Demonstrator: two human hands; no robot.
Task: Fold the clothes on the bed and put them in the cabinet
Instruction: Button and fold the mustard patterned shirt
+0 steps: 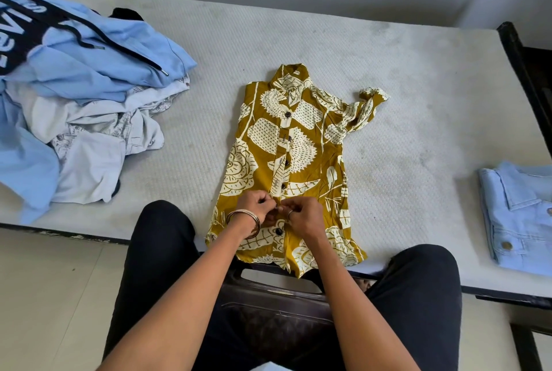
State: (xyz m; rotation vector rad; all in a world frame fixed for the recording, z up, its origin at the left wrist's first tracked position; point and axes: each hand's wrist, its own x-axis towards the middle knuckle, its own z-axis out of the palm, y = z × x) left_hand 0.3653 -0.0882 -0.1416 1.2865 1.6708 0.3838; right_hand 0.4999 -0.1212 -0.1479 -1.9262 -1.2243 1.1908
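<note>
A mustard-yellow shirt point(298, 146) with a cream leaf print lies front-up on the white mattress point(388, 77), collar away from me. Its left side is tucked in and its right sleeve lies crumpled at the far right. Several dark buttons run down its placket. My left hand point(257, 209) and my right hand point(304, 215) meet at the lower placket. Both pinch the cloth at one button there. The fingertips hide that button.
A heap of unfolded clothes sits at the left: a light blue hoodie point(98, 51) over whitish garments point(95, 143). A folded light blue denim jacket point(519, 215) lies at the right edge. A dark chair seat point(277, 305) is between my knees. The black bed frame point(519, 60) runs along the right.
</note>
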